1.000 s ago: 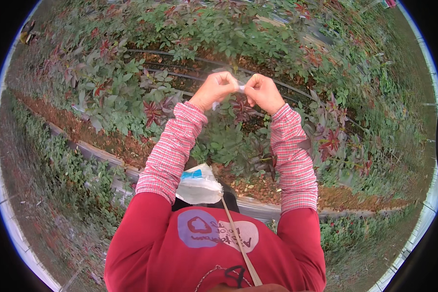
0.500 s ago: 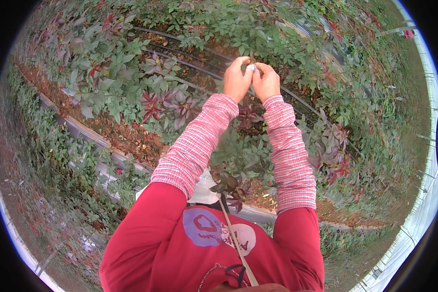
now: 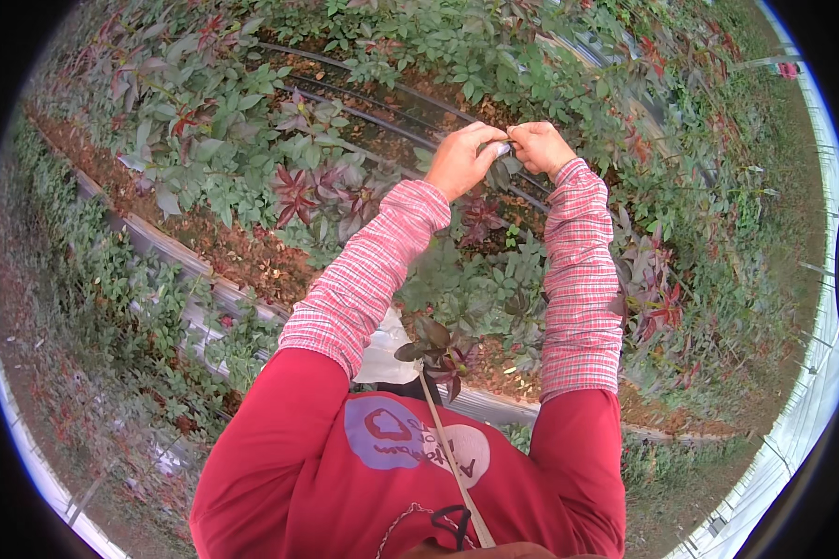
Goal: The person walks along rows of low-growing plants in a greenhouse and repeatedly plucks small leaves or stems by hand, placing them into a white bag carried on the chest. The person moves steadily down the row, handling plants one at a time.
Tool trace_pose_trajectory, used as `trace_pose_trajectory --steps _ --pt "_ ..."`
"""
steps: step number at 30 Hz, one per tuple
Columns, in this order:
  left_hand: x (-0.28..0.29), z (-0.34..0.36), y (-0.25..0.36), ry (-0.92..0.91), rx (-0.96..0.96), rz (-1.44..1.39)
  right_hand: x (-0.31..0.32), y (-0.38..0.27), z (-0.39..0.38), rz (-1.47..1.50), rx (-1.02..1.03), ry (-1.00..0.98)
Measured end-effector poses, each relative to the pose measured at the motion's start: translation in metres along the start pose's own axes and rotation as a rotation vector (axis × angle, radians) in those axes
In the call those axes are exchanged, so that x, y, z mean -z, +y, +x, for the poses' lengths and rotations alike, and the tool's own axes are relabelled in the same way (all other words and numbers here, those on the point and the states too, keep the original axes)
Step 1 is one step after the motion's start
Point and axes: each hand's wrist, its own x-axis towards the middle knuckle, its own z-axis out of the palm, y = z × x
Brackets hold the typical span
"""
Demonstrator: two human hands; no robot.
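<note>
Above the leafy plants, my left hand (image 3: pixel 466 158) has its fingertips pinched around a small white strip (image 3: pixel 502 149). My right hand (image 3: pixel 538 146) is closed just right of it, thumb and finger pinched at a thin stem-like piece too small to identify surely. Green leaves (image 3: pixel 506 170) hang right below the fingertips. A white bag (image 3: pixel 387 354) hangs at my waist on a beige strap, partly covered by dark red leaves (image 3: pixel 438 359).
Dense green and reddish plants (image 3: pixel 289 191) surround me. Black irrigation tubes (image 3: pixel 373 126) run across the bed above my hands. A grey ridged edging (image 3: pixel 177 261) borders a strip of brown soil (image 3: pixel 252 279) at lower left.
Over the last second both hands moved rightward with the white piece. In the last half second they came slightly lower, and my right hand swung right and tilted inward.
</note>
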Motion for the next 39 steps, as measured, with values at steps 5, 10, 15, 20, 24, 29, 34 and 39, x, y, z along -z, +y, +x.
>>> trace_pose_trajectory --steps 5,10,15,20,24,29,34,39 --pt "-0.005 -0.007 0.001 0.063 -0.062 -0.035 -0.001 -0.008 -0.018 0.4 -0.008 -0.089" --pt "-0.014 -0.008 -0.006 0.287 0.007 0.069 -0.028 0.003 -0.027 0.196 0.272 0.303" --pt "-0.03 -0.004 -0.004 0.408 0.03 0.139 -0.065 0.022 -0.032 -0.277 0.518 0.415" --pt "-0.03 -0.004 0.007 0.393 0.036 0.145 -0.075 0.031 -0.029 -0.242 0.59 0.634" --pt "-0.029 -0.009 0.009 0.363 0.037 0.116 -0.081 0.037 -0.029 -0.299 0.609 0.755" --pt "-0.028 -0.008 -0.003 0.363 0.077 -0.044 -0.078 0.042 -0.029 -0.389 0.643 0.644" --pt "-0.025 -0.003 -0.018 0.317 0.093 -0.24 -0.074 0.043 -0.019 0.416 0.426 0.514" --pt "0.006 -0.006 -0.008 -0.063 0.644 -0.944 -0.065 0.04 -0.019 0.596 0.24 0.393"
